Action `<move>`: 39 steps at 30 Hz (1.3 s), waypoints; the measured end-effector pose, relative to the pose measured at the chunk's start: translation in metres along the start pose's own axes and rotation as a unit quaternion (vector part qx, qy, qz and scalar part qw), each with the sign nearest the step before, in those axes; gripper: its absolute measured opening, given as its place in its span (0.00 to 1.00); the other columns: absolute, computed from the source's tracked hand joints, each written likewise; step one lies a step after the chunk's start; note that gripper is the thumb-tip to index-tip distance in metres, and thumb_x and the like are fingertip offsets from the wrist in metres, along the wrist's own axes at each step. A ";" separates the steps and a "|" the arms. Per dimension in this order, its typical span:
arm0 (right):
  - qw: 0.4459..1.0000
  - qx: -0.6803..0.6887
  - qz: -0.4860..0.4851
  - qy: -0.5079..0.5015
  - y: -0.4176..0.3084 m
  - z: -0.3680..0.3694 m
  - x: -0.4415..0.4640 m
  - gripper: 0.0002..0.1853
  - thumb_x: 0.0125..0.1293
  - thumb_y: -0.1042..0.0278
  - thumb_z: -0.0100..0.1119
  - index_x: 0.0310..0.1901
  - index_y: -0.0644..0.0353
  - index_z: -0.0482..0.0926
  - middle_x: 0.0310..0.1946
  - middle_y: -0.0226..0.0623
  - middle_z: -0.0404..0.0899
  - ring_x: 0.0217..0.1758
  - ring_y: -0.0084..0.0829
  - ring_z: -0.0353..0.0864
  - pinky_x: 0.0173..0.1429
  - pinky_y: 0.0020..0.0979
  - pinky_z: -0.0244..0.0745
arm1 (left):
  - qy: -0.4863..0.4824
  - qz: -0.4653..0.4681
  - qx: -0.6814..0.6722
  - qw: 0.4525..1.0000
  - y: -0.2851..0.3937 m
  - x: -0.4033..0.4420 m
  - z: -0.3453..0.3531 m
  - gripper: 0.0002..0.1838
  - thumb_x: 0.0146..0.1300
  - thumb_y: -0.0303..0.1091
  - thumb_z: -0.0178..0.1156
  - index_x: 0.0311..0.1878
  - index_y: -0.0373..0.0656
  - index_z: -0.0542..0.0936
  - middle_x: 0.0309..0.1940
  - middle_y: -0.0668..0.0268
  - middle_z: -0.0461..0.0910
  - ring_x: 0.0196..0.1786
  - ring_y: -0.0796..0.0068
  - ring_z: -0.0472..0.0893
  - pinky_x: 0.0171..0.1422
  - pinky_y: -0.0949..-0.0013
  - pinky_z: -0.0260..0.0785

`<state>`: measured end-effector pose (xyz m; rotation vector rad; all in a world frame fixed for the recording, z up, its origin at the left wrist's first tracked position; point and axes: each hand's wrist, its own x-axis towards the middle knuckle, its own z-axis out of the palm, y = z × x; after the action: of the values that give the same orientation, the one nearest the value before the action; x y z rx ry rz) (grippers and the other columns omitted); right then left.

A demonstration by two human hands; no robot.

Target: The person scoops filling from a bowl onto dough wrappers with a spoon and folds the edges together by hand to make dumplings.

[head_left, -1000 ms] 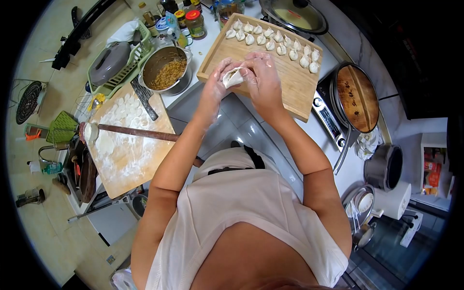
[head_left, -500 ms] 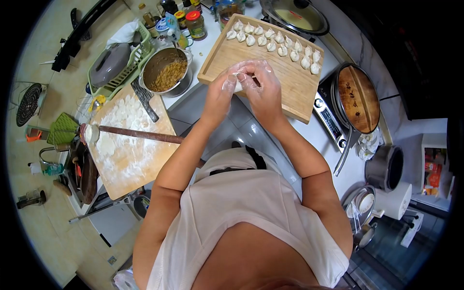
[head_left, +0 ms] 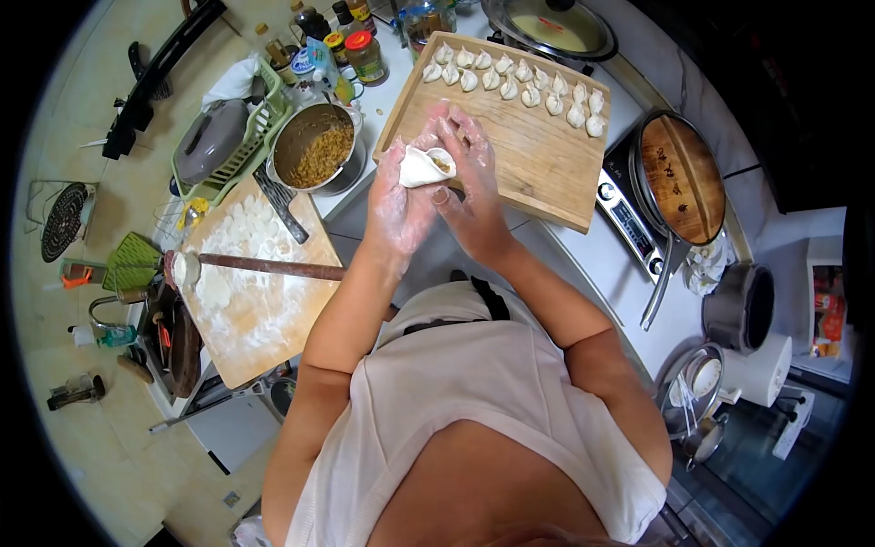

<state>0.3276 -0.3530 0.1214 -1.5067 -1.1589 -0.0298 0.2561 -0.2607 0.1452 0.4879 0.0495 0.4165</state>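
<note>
A half-folded dumpling (head_left: 421, 168) rests on the fingers of my left hand (head_left: 397, 208), its left side pinched together and brown filling showing at the gaping right end. Flour whitens both hands. My right hand (head_left: 476, 187) is at the dumpling's right end, thumb and fingers apart; I cannot tell whether it touches the dough. Just beyond the hands, a wooden tray (head_left: 510, 137) carries rows of finished dumplings (head_left: 508, 89) along its far side. To the left stands a metal pot (head_left: 344, 164) of minced filling (head_left: 319, 155).
A floured board (head_left: 246, 346) holds small dough rounds (head_left: 251, 219), a rolling pin (head_left: 273, 265) and a cleaver (head_left: 284, 208). Sauce jars (head_left: 366, 60) stand at the back. On the right, a lidded pan (head_left: 679, 178) sits on an electric cooker (head_left: 629, 219).
My hands have drawn apart and turned palm-up, uncovering the dumpling that was mostly hidden between them. My right hand's fingers have loosened from their pinch. The view has shifted slightly.
</note>
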 end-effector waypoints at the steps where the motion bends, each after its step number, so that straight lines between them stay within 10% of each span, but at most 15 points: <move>1: 1.000 -0.002 0.001 -0.004 -0.002 0.000 0.002 0.40 0.64 0.35 0.47 0.65 0.63 0.61 0.69 0.55 0.49 0.71 0.49 0.49 0.72 0.47 0.44 | 0.004 -0.017 -0.018 1.000 -0.001 0.000 -0.002 0.17 0.71 0.44 0.43 0.54 0.44 0.69 0.69 0.56 0.58 0.68 0.56 0.62 0.72 0.57 0.57; 10: 0.981 -0.125 -0.100 0.109 -0.006 -0.010 0.000 0.12 0.56 0.62 0.65 0.41 0.52 0.76 0.58 0.49 0.64 0.67 0.54 0.56 0.68 0.56 0.47 | -0.017 0.003 -0.047 0.999 -0.003 0.003 0.001 0.17 0.71 0.45 0.43 0.52 0.44 0.72 0.71 0.55 0.55 0.72 0.55 0.56 0.73 0.56 0.55; 19: 0.988 -0.005 0.009 0.154 -0.007 -0.003 -0.005 0.24 0.57 0.56 0.65 0.52 0.60 0.73 0.64 0.54 0.57 0.70 0.51 0.52 0.69 0.49 0.50 | -0.027 -0.022 -0.016 0.999 -0.004 0.001 0.006 0.30 0.69 0.50 0.44 0.68 0.41 0.58 0.72 0.61 0.54 0.73 0.60 0.55 0.74 0.60 0.51; 25: 0.996 0.054 0.014 0.076 0.000 0.009 -0.008 0.36 0.68 0.44 0.47 0.68 0.62 0.59 0.72 0.60 0.38 0.75 0.57 0.36 0.72 0.51 0.37 | -0.057 -0.062 -0.011 0.996 -0.002 -0.004 0.006 0.35 0.67 0.53 0.45 0.70 0.41 0.56 0.71 0.62 0.55 0.73 0.63 0.54 0.75 0.63 0.48; 31: 1.000 -0.003 -0.020 0.009 -0.003 0.003 -0.008 0.27 0.72 0.49 0.39 0.67 0.55 0.62 0.73 0.57 0.37 0.75 0.58 0.34 0.73 0.53 0.32 | 0.011 -0.041 -0.054 0.998 -0.005 -0.008 0.017 0.24 0.71 0.48 0.43 0.46 0.34 0.77 0.74 0.60 0.47 0.74 0.61 0.51 0.76 0.57 0.47; 39: 0.989 -0.135 -0.036 -0.037 -0.023 -0.016 0.003 0.18 0.69 0.56 0.45 0.51 0.58 0.76 0.73 0.51 0.44 0.74 0.61 0.38 0.71 0.57 0.35 | -0.074 0.102 0.292 0.948 0.003 -0.014 -0.004 0.28 0.71 0.51 0.42 0.54 0.34 0.75 0.73 0.55 0.49 0.71 0.59 0.58 0.72 0.59 0.51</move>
<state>0.3229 -0.3669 0.1448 -1.7148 -1.3084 -0.1877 0.2421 -0.2623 0.1426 1.1161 -0.0260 0.5689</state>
